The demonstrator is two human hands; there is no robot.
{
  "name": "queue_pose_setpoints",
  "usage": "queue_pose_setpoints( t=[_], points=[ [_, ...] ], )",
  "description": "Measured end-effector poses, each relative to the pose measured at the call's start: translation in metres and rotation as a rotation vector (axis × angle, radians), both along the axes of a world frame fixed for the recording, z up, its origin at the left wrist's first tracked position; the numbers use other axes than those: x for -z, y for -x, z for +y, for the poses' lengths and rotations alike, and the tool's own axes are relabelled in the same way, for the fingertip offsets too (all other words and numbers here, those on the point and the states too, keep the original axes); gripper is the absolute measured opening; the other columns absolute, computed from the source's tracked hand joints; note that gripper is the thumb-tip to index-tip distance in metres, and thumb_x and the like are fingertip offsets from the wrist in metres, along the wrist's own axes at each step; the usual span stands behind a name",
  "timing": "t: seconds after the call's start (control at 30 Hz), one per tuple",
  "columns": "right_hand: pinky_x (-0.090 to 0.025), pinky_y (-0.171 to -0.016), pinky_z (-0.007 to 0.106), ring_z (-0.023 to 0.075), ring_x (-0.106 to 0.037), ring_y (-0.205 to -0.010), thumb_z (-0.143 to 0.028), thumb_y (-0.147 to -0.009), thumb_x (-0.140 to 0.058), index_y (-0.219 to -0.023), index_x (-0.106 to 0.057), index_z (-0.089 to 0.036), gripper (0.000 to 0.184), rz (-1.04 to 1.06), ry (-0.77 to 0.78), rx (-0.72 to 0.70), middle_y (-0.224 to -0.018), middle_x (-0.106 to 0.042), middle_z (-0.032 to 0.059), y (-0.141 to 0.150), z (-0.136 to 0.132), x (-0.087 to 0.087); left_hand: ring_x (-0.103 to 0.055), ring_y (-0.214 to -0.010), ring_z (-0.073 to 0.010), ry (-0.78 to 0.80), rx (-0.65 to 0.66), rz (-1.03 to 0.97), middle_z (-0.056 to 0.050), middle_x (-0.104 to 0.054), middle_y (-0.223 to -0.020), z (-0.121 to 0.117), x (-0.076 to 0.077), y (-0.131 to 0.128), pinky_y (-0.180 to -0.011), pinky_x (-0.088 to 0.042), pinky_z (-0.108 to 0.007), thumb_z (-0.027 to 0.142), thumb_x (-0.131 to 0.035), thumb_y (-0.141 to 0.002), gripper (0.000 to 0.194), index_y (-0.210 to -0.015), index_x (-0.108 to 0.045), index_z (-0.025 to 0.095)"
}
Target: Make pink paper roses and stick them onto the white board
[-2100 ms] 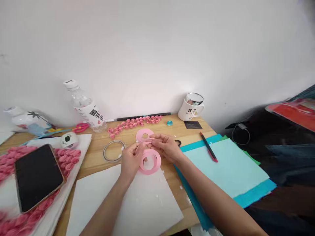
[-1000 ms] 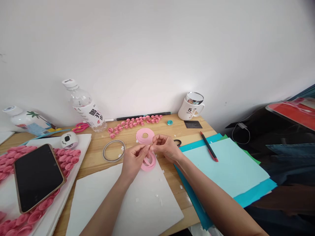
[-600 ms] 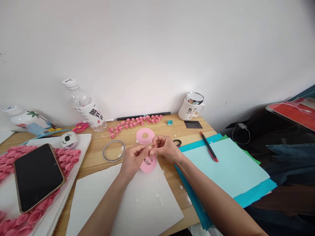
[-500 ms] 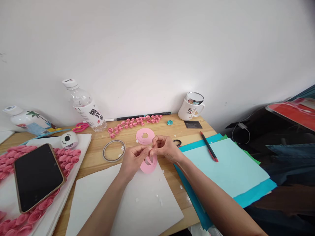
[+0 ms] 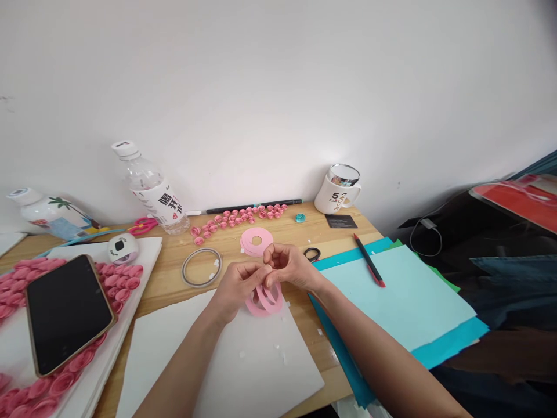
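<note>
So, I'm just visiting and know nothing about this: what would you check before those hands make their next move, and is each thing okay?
1. Left hand and right hand pinched together at the pink paper strip: ok.
2. Strip hanging free of tangles: cannot tell; its loops overlap below the fingers.
3. Strip's end between the fingertips: cannot tell; fingers hide it.
4. White sheet free of scraps: not ok; small white scraps lie on it.
5. White mug upright and apart from both hands: ok, near the wall.
6. Phone away from the hands: ok, off to the left.
</note>
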State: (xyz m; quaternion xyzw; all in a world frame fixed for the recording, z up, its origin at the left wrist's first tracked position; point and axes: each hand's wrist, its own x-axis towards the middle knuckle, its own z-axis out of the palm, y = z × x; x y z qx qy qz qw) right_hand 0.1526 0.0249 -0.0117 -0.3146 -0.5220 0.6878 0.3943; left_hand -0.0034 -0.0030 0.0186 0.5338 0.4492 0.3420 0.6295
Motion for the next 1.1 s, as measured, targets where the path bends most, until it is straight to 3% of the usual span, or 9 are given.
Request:
queue_pose_setpoints(
  t=[0.27,0.4,0.57,0.83,1.1],
  points=[
    [-0.031,-0.048,0.020,0.0057,-0.039,-0.052,-0.023,-0.043,-0.086,-0.075,-0.050,-0.019,0.048,-0.024,-0.035,-0.094,-0.062,-0.046,-0.0085,0.002,-0.006,-0.008,-0.035,-0.036,-0.0046,0.153,0.056,-0.047,0.003,-0.045,-0.043,-0.001,0.004,-0.001,-0.035,-0.026,-0.019,0.041,-0.066,-0.068,0.034,-0.051,-0.056,0.013],
    [-0.028,-0.045,0.019,0.0053,-0.034,-0.051,-0.025,-0.043,-0.086,-0.073,-0.048,-0.019,0.049,-0.059,-0.073,-0.048,-0.058,-0.042,-0.0088,0.004,-0.009,-0.009,-0.034,-0.037,-0.0041,0.171,0.018,-0.053,0.004,-0.044,-0.044,-0.001,0.007,-0.002,-0.035,-0.023,-0.019,0.040,-0.070,-0.064,0.032,-0.052,-0.056,0.013],
    [-0.031,-0.045,0.019,0.0055,-0.037,-0.049,-0.032,-0.049,-0.084,-0.068,-0.046,-0.019,0.044,-0.049,-0.074,0.045,-0.058,-0.043,-0.0074,0.005,-0.009,-0.005,-0.033,-0.034,-0.0038,0.138,-0.038,-0.033,0.005,-0.043,-0.043,-0.002,0.008,-0.005,-0.032,-0.023,-0.018,0.044,-0.068,-0.066,0.035,-0.055,-0.052,0.014],
    [-0.044,-0.058,0.024,0.0111,-0.056,-0.063,-0.035,-0.069,-0.071,-0.084,-0.067,-0.017,0.023,0.019,-0.079,0.085,-0.073,-0.064,0.0014,0.002,-0.004,-0.010,-0.036,-0.030,-0.0053,-0.002,-0.253,-0.008,0.006,-0.045,-0.042,-0.001,0.010,-0.003,-0.029,-0.024,-0.017,0.048,-0.059,-0.073,0.034,-0.065,-0.054,0.016],
    [-0.048,-0.079,0.032,0.0187,-0.060,-0.092,-0.030,-0.072,-0.069,-0.084,-0.073,-0.025,0.014,-0.071,-0.300,0.266,-0.094,-0.066,0.0053,0.005,-0.005,-0.005,-0.035,-0.031,-0.0046,-0.100,-0.275,0.070,0.006,-0.042,-0.041,0.000,0.006,-0.002,-0.031,-0.025,-0.017,0.049,-0.059,-0.074,0.036,-0.060,-0.055,0.015]
  ],
)
